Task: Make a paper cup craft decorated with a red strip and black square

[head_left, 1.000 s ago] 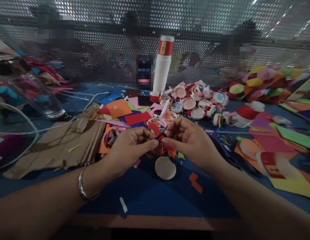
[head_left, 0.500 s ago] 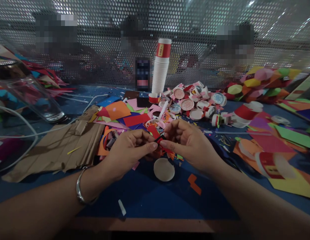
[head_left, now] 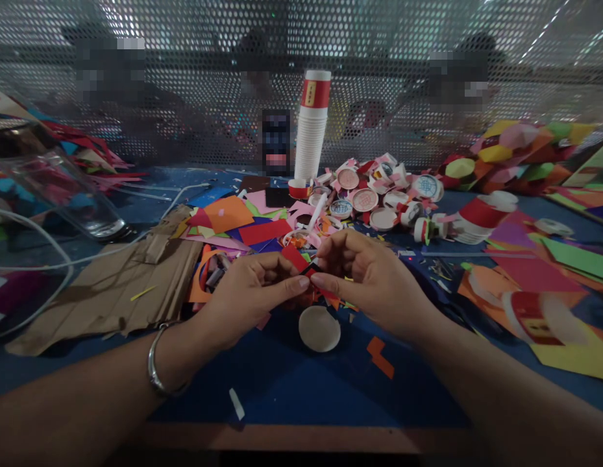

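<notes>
Above the middle of the blue table, my left hand (head_left: 262, 282) and my right hand (head_left: 362, 275) meet thumb to thumb. Both pinch a small piece of black paper (head_left: 310, 268) between thumb and fingers. Some red shows right beside it, and I cannot tell whether that belongs to the piece. Just below the hands lies a round, pale paper disc (head_left: 319, 329), perhaps a cup bottom. An orange paper scrap (head_left: 380, 357) is to its right, and a small white strip (head_left: 237, 404) lies nearer the front edge. Coloured paper scraps sit behind my fingers.
A tall stack of paper cups (head_left: 311, 130) stands at the back, beside a pile of cut cup pieces (head_left: 364, 200). Left are flattened cardboard (head_left: 106, 292), a glass jar (head_left: 77, 194) and white cables. Coloured paper (head_left: 574, 353) and a cup (head_left: 539, 318) lie right.
Both hands keep their pinch on the black paper, with only a very slight shift of the fingers. The view has moved a little; the things on the table stay put.
</notes>
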Demonstrator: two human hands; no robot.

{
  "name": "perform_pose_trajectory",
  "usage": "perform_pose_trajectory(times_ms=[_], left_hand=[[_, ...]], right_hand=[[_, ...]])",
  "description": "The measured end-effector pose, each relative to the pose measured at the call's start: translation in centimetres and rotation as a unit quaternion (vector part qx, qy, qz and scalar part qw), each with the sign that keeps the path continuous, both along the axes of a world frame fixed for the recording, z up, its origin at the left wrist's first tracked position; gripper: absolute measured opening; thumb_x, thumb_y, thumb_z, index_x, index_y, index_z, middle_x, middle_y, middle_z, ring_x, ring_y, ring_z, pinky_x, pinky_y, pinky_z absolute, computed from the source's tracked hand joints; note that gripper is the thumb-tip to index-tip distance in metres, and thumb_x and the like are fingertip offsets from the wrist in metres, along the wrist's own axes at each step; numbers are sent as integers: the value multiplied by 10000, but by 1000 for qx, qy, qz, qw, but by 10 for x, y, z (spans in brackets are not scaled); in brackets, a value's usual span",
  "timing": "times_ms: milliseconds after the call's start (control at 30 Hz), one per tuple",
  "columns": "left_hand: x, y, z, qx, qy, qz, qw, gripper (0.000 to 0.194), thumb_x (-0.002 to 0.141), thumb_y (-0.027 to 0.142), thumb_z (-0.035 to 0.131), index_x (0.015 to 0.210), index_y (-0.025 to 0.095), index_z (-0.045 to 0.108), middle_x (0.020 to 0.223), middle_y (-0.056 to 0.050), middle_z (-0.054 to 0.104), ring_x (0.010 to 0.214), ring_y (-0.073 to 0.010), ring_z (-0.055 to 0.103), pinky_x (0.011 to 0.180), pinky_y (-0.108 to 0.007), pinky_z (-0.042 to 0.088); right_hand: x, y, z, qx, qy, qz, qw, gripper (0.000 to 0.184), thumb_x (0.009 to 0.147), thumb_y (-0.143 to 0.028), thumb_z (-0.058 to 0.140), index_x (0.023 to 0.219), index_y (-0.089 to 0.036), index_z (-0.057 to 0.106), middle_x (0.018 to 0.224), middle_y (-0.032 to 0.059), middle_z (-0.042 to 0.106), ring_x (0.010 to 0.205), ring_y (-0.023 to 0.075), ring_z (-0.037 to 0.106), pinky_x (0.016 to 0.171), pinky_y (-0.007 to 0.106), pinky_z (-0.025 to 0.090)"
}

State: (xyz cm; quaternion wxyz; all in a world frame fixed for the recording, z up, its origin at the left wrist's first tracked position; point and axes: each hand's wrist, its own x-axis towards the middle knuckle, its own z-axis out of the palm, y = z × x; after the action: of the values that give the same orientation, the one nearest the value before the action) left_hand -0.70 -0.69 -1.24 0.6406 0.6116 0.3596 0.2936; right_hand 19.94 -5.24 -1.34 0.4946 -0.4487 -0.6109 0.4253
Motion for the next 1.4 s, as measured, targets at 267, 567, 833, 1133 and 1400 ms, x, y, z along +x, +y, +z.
perform_pose_trajectory(times_ms=[267, 567, 833, 1133, 1400], left_hand=[[3, 0, 5, 38, -41, 17, 998, 163, 847, 298, 853, 783, 179, 762, 738, -2, 799, 685, -111, 752, 669, -182, 596], [-17, 1, 19, 546, -5, 70, 835, 211, 892, 172, 791, 1029, 326, 835, 1030, 0, 848, 938, -193, 786, 884, -336, 639], [-36, 6, 30, 611, 43, -34, 790, 491, 886, 114, 761, 1273, 416, 774, 1272, -37, 798, 1070, -241, 778, 1001, -372, 617], [-11, 16, 18, 274, 68, 9, 959, 398, 833, 323, 852, 1212, 234, 769, 1096, -82, 809, 999, -225, 770, 875, -339, 647], [-6, 19, 29, -134, 2, 32, 990, 156, 885, 261, 721, 968, 168, 814, 901, -86, 800, 724, -166, 737, 588, -238, 608]], right_hand=[[1, -2, 3, 2, -18, -11, 1000, 290, 853, -294, 820, 1037, -221, 609, 973, 1, 625, 852, 149, 624, 737, 302, 531], [5, -3, 11, -63, 71, 31, 995, 330, 1009, -522, 653, 926, -203, 654, 832, -5, 657, 711, 116, 621, 682, 256, 502], [6, -6, 18, -159, 158, 115, 968, 304, 845, -414, 874, 874, -196, 666, 727, -26, 652, 620, 95, 600, 579, 210, 496], [9, -2, 17, -110, 177, 58, 976, 241, 848, -303, 872, 882, -191, 661, 743, -44, 649, 620, 68, 602, 593, 189, 516], [13, 0, 12, -38, 80, 12, 996, 241, 885, -364, 827, 927, -201, 654, 786, -24, 662, 639, 93, 619, 633, 239, 551]])
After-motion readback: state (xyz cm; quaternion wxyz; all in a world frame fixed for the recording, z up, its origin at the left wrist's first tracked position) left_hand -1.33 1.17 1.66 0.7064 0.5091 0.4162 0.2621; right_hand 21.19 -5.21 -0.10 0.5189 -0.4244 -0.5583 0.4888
